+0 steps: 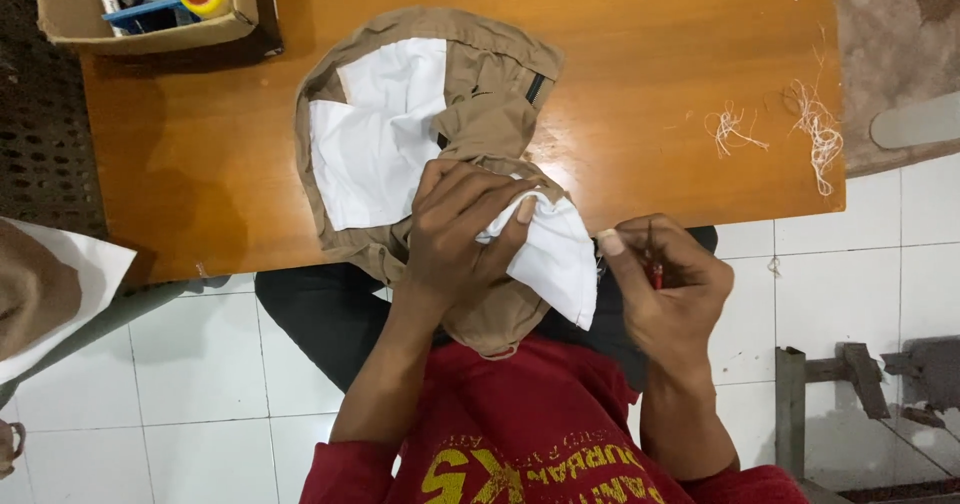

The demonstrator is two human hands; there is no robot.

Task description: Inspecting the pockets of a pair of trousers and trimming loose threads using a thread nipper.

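Khaki trousers [480, 114] turned inside out lie half on the wooden table [640, 64], half over the person's lap, baring the white pocket lining [555, 254]. The left hand [460, 229] pinches that lining taut at the table's edge, so the right hand [665, 284], closed around a small red-handled tool [656, 276], can reach its seam. Loose thread clippings [815, 129] lie well apart.

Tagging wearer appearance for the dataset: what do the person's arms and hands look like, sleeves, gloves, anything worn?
Both hands bare: left hand, right hand. No gloves, rings or watch visible. Forearms uncovered; red sleeves pushed up to about the elbows, part of a red top with yellow print on the chest.
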